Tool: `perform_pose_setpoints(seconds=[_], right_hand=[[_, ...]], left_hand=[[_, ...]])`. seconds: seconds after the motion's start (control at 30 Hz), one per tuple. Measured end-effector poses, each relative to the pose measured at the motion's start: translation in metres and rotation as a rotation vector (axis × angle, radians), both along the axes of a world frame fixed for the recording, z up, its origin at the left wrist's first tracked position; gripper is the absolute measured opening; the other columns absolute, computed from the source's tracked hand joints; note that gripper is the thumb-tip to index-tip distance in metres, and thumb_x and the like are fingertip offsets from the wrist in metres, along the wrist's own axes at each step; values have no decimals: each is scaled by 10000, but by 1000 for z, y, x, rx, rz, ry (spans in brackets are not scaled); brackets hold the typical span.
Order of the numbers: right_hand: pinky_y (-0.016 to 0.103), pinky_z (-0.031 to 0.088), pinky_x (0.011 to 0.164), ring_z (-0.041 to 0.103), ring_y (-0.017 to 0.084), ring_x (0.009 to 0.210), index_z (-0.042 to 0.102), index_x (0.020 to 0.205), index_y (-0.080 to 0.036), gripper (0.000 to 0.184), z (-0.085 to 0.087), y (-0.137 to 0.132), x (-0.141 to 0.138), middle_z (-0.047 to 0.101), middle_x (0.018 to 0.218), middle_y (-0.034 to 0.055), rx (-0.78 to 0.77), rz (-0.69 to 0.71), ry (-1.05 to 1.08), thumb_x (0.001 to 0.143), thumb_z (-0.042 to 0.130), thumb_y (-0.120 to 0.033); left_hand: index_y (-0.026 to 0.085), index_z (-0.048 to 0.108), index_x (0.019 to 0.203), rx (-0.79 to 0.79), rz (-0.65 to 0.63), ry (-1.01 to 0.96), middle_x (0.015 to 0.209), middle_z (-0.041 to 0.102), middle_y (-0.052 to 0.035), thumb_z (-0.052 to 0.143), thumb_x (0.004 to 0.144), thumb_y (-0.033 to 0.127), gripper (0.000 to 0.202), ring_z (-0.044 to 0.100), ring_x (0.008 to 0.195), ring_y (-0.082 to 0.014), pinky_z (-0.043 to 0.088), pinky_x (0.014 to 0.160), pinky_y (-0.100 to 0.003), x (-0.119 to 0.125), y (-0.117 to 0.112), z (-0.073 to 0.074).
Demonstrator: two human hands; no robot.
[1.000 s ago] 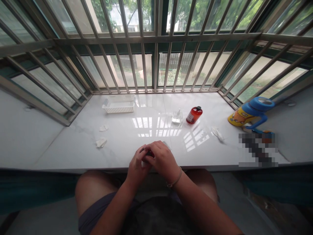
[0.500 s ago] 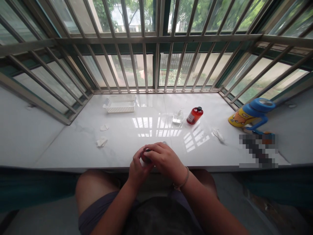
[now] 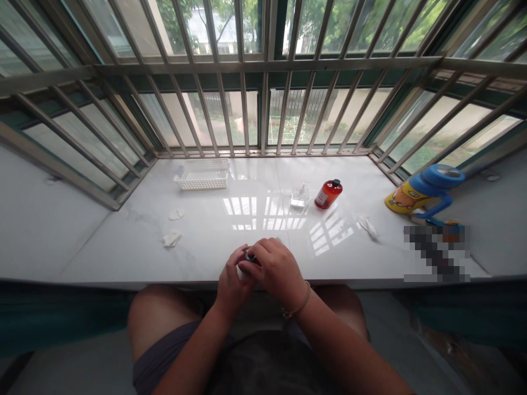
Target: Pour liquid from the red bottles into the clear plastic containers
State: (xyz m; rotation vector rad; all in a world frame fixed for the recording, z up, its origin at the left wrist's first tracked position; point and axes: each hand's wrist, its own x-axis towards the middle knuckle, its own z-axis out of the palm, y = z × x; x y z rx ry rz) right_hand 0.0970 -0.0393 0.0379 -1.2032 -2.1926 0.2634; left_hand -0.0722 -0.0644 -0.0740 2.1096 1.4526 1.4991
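A small dark red bottle [image 3: 244, 266] with a black cap [image 3: 249, 255] stands at the front edge of the white counter, mostly hidden by my fingers. My left hand [image 3: 234, 281] is wrapped round the bottle's body from the left. From the right, my right hand [image 3: 279, 269] is curled over the top, its fingers and thumb closed at the cap. Just behind my right hand, part of a small clear object [image 3: 279, 240] peeks out; its kind is hidden.
On the counter [image 3: 123, 247] stand a white perforated basket [image 3: 202, 181], a clear pump bottle [image 3: 299, 196], a red bottle with a black cap [image 3: 328, 194] and a yellow-blue flask [image 3: 420, 189]. Crumpled tissues [image 3: 172, 238] lie about. Barred windows [image 3: 263, 68] close off the back.
My right hand has turned slightly at the bottle's top, its wrist shifting left, so more of the cap shows. My left hand keeps its hold.
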Motion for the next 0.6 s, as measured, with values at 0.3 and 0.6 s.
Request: perform_pose_setpoints(seconds=[0.3, 0.6], right_hand=[[365, 547, 958, 666, 226, 1037, 673, 1058, -213, 94, 5, 6, 7, 739, 1112, 72, -49, 219, 15, 1002, 675, -138], [417, 572, 969, 627, 267, 1055, 680, 1145, -195, 224, 4, 3, -2, 674, 1123, 92, -106, 138, -54, 956, 789, -243]], left_hand=[[223, 412, 1551, -3, -2, 1, 1427, 699, -183, 770, 953, 300, 701, 755, 1253, -312, 682, 988, -477, 2, 1, 2], [215, 407, 1560, 6, 41, 58, 1354, 732, -161, 734, 967, 341, 688, 790, 1143, -294, 700, 869, -424, -1, 0, 0]])
